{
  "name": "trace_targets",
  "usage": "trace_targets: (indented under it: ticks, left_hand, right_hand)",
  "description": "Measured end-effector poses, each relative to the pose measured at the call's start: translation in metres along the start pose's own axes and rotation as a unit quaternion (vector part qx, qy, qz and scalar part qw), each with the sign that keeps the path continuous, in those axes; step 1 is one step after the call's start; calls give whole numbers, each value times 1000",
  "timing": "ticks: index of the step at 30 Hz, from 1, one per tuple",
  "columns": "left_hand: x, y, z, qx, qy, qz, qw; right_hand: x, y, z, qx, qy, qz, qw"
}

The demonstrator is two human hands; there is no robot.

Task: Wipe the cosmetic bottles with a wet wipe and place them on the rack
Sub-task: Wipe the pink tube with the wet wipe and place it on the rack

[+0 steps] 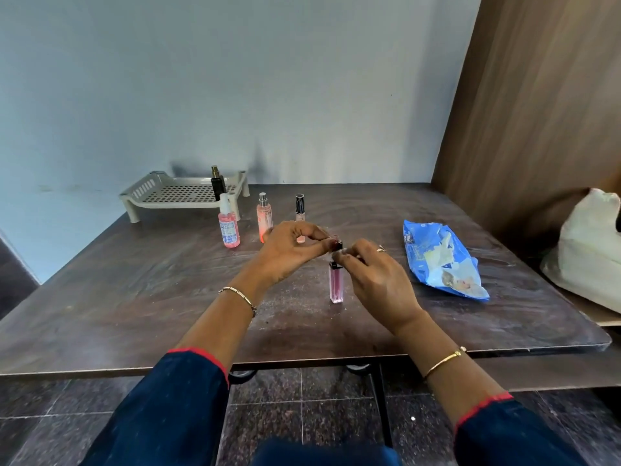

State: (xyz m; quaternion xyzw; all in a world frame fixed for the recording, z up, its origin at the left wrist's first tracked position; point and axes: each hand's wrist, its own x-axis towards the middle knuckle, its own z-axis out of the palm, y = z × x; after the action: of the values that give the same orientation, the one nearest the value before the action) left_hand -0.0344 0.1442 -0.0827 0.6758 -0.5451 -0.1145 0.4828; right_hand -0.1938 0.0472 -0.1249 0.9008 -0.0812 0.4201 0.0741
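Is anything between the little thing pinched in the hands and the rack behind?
Yes: the pink spray bottle and the peach spray bottle stand upright, roughly on the straight line from the small dark-capped item to the rack. Carried above them, nothing visible blocks it.

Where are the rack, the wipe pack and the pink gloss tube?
rack [168, 193]: head view, perforated floor.
wipe pack [433, 253]: head view, blue wrapper's middle.
pink gloss tube [336, 280]: head view, pink body.
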Motion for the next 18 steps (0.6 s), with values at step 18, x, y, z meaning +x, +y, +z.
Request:
trace_targets:
  ticks: [18]
  left_hand:
    - [4,-2,-2,23,11,-14,1000]
  right_hand:
    - [-17,2,5,37,-19,51,998]
